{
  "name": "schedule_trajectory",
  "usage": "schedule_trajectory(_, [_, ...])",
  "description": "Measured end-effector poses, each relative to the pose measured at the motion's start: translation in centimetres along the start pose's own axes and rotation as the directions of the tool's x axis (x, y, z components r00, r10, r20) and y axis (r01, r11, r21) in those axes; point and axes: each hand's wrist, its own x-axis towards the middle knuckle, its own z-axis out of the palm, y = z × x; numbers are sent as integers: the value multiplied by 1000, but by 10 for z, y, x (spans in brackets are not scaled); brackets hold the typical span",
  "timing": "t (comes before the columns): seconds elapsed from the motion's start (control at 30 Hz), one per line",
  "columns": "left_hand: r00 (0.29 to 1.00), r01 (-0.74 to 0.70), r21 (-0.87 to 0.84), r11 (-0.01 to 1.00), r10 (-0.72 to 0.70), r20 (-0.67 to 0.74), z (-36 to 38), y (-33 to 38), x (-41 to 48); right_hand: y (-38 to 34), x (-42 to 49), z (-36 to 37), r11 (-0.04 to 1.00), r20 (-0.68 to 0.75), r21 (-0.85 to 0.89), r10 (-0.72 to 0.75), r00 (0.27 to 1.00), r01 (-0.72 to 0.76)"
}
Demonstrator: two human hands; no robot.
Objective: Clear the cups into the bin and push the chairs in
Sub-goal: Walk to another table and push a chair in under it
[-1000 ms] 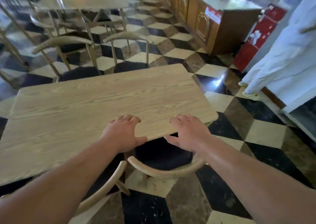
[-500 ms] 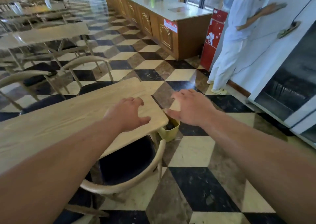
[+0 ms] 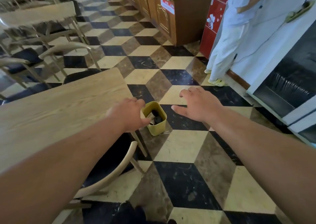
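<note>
A small yellow bin (image 3: pixel 158 127) stands on the checkered floor just off the corner of the light wooden table (image 3: pixel 56 107); dark cups and a pale one lie inside it. My left hand (image 3: pixel 129 113) hovers over the table's corner, beside the bin's rim, fingers loosely curled and holding nothing. My right hand (image 3: pixel 198 105) floats to the right of the bin above the floor, fingers spread and empty. A wooden chair (image 3: pixel 118 170) with a black seat sits tucked under the table's near edge, below my left forearm.
More chairs (image 3: pixel 68 47) and tables (image 3: pixel 37 13) stand at the far left. A wooden counter (image 3: pixel 172 11) and a red cabinet (image 3: pixel 213 22) line the back. A person in white (image 3: pixel 236 34) stands at the right by a white appliance (image 3: pixel 290 70).
My view has swung right, away from the table. Both hands have lifted off the table edge and chair, and the yellow bin has come into full view between them.
</note>
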Motion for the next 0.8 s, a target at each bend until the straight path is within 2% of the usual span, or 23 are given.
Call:
schedule_trajectory(0.2, [995, 93, -47, 995, -92, 26, 21, -24, 57, 2, 70, 20, 994, 69, -43, -98, 993, 101])
schedule_trajectory(0.37, [986, 162, -110, 981, -158, 43, 24, -55, 138, 12, 162, 27, 987, 122, -45, -149, 981, 156])
schedule_trajectory(0.63, [970, 233, -200, 952, -214, 116, -17, -79, 261, 68, 296, 12, 976, 180, -84, -185, 966, 202])
schedule_trajectory(0.8, [970, 239, -201, 950, -222, 104, -50, -75, 328, 112, 364, -1, 968, 181, -77, -223, 958, 240])
